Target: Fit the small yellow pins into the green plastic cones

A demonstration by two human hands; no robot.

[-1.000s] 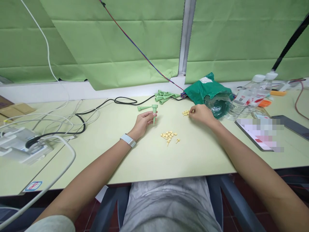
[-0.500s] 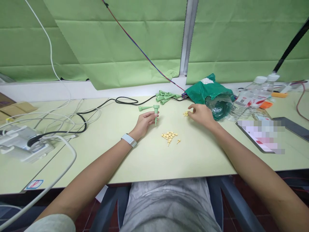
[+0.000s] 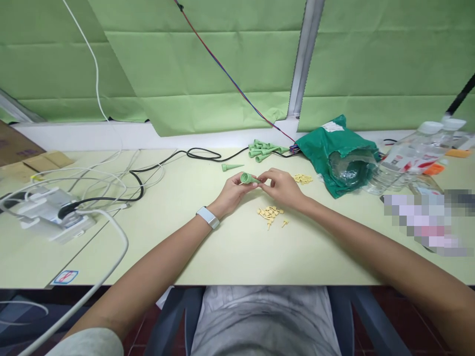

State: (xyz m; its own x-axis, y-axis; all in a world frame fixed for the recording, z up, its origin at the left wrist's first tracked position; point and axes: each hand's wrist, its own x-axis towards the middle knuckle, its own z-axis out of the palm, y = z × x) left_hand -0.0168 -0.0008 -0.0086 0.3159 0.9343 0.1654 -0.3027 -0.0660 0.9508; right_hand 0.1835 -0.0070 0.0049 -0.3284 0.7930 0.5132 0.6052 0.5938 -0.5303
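Center frame: left hand [image 3: 232,194] curled round wide end of green plastic spike [image 3: 248,178], right hand [image 3: 281,188] pinching its tip; two-hand handling, steady grip seemingly needed next.

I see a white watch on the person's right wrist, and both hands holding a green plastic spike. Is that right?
No: the head view shows the white watch on the left wrist, not the right. The left hand and right hand do both hold the green plastic spike.

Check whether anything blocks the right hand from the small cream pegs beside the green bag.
Nothing visible blocks it. Only tabletop lies between the right hand and the small cream pegs. That hand and the left hand are both on the green plastic cone.
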